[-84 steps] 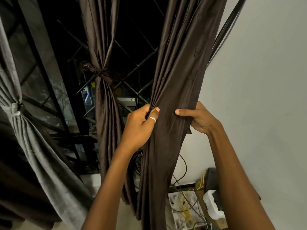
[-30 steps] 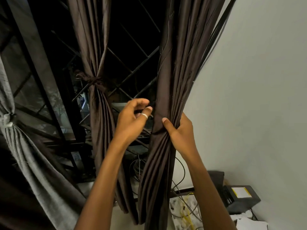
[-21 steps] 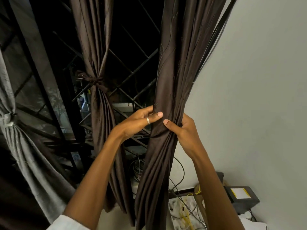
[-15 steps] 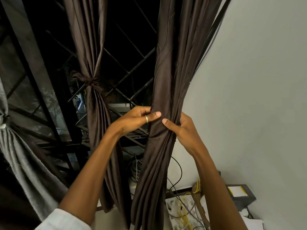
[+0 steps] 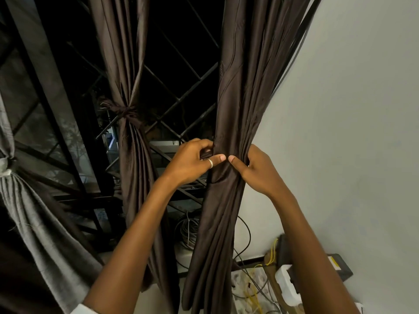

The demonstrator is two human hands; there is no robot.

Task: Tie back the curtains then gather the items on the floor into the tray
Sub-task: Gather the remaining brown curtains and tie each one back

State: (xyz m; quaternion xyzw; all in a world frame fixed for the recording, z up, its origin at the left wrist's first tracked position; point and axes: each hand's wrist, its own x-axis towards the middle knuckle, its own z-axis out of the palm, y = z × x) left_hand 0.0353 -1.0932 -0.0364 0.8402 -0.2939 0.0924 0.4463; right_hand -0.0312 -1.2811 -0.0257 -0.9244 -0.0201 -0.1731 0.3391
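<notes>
A dark brown curtain (image 5: 235, 105) hangs next to the white wall, bunched into a narrow waist at mid height. My left hand (image 5: 192, 162) grips that waist from the left, thumb across the front and fingers curled on a dark band of cloth. My right hand (image 5: 256, 171) grips the same waist from the right, its thumb tip almost touching my left thumb. A second brown curtain (image 5: 127, 64) further left is tied with a knot (image 5: 127, 111). A grey curtain (image 5: 27, 200) at the far left is tied too. No tray is in view.
A black window grille (image 5: 181, 91) stands behind the curtains. Coiled cable (image 5: 188, 230) lies on the sill. Below at the right are a white power strip (image 5: 247, 282) with yellow wires, a white adapter (image 5: 285, 277) and a black box (image 5: 340, 266) against the wall.
The curtain has gone from loosely spread to tightly bunched. My left hand let go briefly, then came back to grip the waist opposite my right hand; both thumbs have closed in at the front.
</notes>
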